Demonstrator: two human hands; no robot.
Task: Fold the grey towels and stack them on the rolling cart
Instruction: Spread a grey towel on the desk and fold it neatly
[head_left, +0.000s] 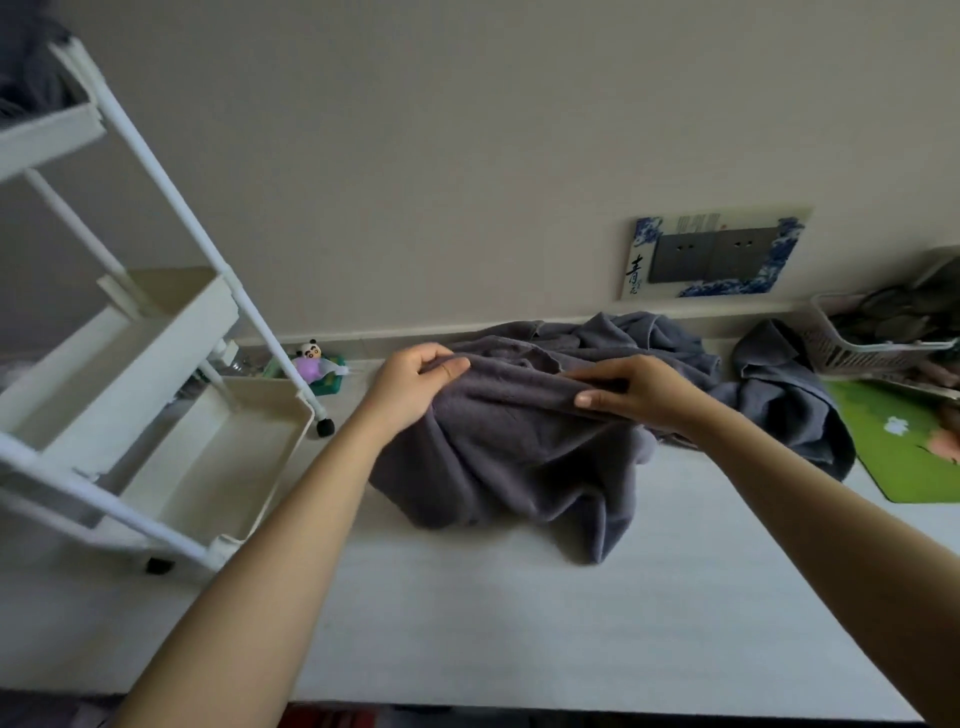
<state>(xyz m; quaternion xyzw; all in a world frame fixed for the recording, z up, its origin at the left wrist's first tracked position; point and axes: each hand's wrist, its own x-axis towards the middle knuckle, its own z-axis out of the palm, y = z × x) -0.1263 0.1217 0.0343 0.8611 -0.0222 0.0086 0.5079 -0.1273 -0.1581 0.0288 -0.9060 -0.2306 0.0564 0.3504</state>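
The picture's left edge is cutting off the cart (156, 364). The basket (872, 338) is running off the right edge, its contents staying indistinct.

Dim, flat indoor light, no clear source, no glare. Soft shadows only: under the grey towel (519, 457) folds and the cart (156, 364) trays. Strong wide-angle distortion: cart posts splay, wall (467, 130) and table (493, 613) edge bend at the borders. Overall soft, slightly noisy; corners smeared, left edge blurriest.
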